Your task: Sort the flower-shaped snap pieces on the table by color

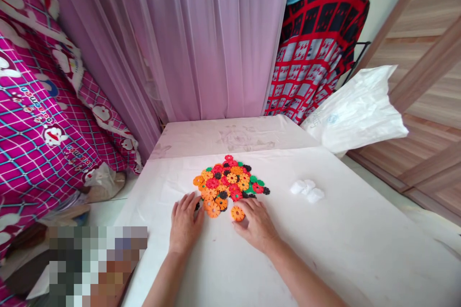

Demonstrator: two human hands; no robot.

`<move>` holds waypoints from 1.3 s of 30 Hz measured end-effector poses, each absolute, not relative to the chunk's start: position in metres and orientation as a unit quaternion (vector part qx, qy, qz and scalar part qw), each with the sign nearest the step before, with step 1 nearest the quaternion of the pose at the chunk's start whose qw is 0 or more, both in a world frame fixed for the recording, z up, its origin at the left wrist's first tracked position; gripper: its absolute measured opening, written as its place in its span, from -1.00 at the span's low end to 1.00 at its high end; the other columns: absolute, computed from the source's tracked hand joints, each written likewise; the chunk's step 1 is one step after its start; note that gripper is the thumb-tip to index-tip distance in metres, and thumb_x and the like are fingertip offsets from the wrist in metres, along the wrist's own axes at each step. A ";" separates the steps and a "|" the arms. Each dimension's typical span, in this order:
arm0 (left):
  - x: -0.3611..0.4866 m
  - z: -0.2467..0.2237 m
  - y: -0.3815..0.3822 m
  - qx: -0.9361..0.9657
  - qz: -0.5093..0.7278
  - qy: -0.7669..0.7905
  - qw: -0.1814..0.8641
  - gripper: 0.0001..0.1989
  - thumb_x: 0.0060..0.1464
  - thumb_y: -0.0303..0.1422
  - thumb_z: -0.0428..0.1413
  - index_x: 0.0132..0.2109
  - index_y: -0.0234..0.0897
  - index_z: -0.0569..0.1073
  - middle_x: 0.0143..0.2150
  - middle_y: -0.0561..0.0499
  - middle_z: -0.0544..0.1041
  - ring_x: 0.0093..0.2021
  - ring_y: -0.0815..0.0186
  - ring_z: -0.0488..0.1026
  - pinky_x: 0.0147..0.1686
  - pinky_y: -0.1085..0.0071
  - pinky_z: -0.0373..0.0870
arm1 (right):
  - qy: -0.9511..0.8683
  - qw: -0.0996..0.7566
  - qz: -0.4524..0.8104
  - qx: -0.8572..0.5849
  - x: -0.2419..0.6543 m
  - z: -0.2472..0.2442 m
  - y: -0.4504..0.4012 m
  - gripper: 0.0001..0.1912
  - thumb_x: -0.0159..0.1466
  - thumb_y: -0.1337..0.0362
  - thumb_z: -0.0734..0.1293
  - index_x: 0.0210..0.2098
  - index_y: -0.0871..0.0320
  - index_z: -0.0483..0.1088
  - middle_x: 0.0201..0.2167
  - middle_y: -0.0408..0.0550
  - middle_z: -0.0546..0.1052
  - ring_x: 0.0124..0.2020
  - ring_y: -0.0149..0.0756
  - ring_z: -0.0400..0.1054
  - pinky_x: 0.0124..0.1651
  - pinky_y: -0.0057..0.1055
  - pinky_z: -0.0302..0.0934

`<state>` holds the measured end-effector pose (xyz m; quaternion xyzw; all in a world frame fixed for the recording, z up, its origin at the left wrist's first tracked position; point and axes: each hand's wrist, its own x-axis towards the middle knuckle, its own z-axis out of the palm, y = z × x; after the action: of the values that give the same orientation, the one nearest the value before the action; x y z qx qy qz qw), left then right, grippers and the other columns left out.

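A pile of notched, flower-shaped plastic discs [226, 178] in red, orange, yellow, green and black lies on a white-covered table [342, 244]. My right hand [256, 220] is at the pile's near edge, its thumb and fingers closed around the rim of an orange disc [237, 213]. At the left side of the pile rests my left hand [185, 220], palm down with its fingers apart. A black disc [197, 206] shows between its thumb and fingers, partly hidden, and nothing appears gripped there. Just right of that hand lies another orange disc [213, 209].
Crumpled white pieces [307, 191] lie on the table to the right of the pile. A white plastic bag [360, 110] stands beyond the right edge. Purple curtains [216, 38] hang behind the table, and a pink patterned cloth [54, 100] drapes at the left.
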<state>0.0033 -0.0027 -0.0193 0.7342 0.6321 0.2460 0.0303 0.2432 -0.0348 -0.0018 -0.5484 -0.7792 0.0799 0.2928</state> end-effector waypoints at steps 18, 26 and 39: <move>-0.077 -0.024 -0.054 0.710 0.306 0.634 0.018 -0.60 0.16 -0.14 -0.05 -0.05 -0.21 0.55 -0.03 -0.09 0.61 -0.01 0.13 0.54 0.07 0.17 0.45 | -0.776 0.337 0.068 -0.528 0.244 -0.010 -0.030 -0.67 0.16 0.29 0.39 -0.07 0.09 0.39 -0.09 -0.02 0.53 -0.05 -0.13 0.34 -0.04 -0.22 0.15; -0.024 -0.016 -0.040 0.703 0.299 0.645 -0.008 -0.62 0.17 -0.26 -0.09 -0.06 -0.24 0.56 0.02 -0.11 0.59 0.05 0.13 0.51 0.09 0.15 0.44 | -0.769 0.360 0.060 -0.524 0.242 -0.013 -0.025 -0.77 0.17 0.34 0.34 -0.15 0.08 0.43 -0.15 -0.04 0.56 -0.09 -0.16 0.37 -0.04 -0.25 0.18; 0.003 -0.014 -0.019 0.730 0.318 0.604 0.028 -0.67 0.19 -0.27 -0.05 -0.10 -0.17 0.58 -0.02 -0.07 0.59 -0.03 0.17 0.53 0.01 0.17 0.50 | -0.739 0.403 0.092 -0.532 0.242 -0.013 -0.022 -0.77 0.24 0.34 0.28 -0.11 0.09 0.43 -0.14 -0.02 0.55 -0.10 -0.21 0.42 -0.04 -0.29 0.26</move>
<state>0.0027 -0.0188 -0.0145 0.7301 0.6041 0.3183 0.0279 0.2419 -0.0224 -0.0133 -0.5323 -0.7388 0.0922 0.4030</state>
